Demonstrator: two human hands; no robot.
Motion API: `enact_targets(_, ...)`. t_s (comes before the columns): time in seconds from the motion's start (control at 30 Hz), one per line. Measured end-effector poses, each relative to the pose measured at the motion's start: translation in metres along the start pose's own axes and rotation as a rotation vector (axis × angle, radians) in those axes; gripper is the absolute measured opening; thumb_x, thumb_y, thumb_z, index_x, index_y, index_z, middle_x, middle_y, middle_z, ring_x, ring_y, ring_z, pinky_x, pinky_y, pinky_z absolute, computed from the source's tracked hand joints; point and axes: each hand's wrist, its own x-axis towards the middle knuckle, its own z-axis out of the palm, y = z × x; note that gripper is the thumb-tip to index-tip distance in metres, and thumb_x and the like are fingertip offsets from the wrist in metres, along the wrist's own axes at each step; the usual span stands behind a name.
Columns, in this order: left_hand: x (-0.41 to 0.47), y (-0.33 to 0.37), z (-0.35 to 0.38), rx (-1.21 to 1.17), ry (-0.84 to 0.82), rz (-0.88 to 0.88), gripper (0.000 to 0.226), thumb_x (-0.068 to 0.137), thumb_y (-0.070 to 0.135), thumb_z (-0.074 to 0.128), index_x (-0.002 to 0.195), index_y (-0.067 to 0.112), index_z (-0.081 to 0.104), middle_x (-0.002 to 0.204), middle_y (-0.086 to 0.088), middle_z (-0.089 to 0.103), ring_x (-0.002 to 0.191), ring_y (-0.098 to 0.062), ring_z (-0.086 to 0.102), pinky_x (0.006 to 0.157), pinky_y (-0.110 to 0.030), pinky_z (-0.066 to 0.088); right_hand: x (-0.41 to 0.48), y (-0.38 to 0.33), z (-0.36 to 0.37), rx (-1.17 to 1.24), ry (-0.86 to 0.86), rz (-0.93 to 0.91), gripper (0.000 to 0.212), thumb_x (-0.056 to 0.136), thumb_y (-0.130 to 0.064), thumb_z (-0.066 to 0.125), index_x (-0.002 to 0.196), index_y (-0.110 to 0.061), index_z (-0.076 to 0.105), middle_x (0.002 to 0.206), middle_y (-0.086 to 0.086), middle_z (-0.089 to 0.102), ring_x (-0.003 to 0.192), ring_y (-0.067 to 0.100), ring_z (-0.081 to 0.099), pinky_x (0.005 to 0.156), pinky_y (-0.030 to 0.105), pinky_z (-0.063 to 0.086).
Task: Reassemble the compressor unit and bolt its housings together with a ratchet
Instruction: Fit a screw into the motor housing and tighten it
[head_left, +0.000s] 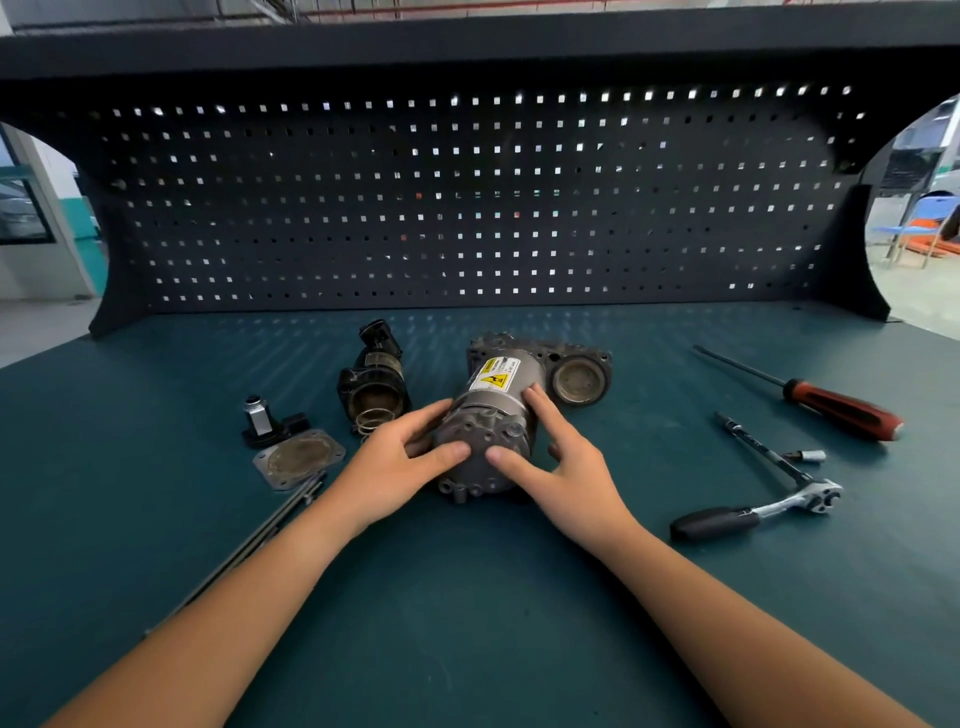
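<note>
Compressor unit (488, 415) lies on its side at centre frame on the green worktop (467, 623), yellow warning label uppermost, end cap towards the camera. Left hand (395, 467) and right hand (566, 467) both hold that end. Each grip is clamped on the unit, thumbs on the end cap, fingers curled round its flanks.

Left of centre are a black housing (371, 384) with a spring at its mouth, a square plate (298, 457), and what appear to be long bolts (270, 525).

Ratchet (769, 506) lies lower right, untouched, with an extension bar (753, 441) and socket (810, 456) just beside it. A red-handled screwdriver (841, 410) lies above them.
</note>
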Motion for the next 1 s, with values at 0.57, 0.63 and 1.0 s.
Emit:
enact_targets(0.57,-0.011,0.0,0.012,0.281,0.03,0.035,0.053,0.097,0.029,0.046,0.147,0.022,0.027,0.136,0.012,0.043,0.12,0.004,0.036,0.087,0.001,0.027,-0.008,0.0,-0.005,0.067,0.069,0.135,0.074,0.071,-0.034,0.079,0.137,-0.029,0.045,0.113,-0.012,0.053,0.086,0.001,0.064,0.067,-0.003,0.041)
enact_targets(0.63,-0.012,0.0,0.015,0.323,0.033,0.017,0.056,0.099,0.032,0.041,0.149,0.021,0.019,0.145,0.007,0.036,0.12,0.004,0.03,0.092,-0.005,0.023,-0.009,-0.002,-0.004,0.035,0.084,0.122,0.071,0.072,-0.035,0.078,0.136,-0.028,0.047,0.112,-0.012,0.054,0.083,-0.001,0.063,0.067,-0.003,0.04)
enact_targets(1.0,-0.013,-0.001,0.017,0.304,0.0,-0.012,0.068,0.095,0.037,0.046,0.15,0.023,0.009,0.138,0.008,0.042,0.119,0.001,0.04,0.092,-0.015,0.031,-0.009,-0.014,0.007,-0.095,0.33,-0.232,0.031,0.077,-0.015,0.075,0.107,-0.009,0.071,0.084,-0.02,0.052,0.079,-0.006,0.052,0.075,0.001,0.037)
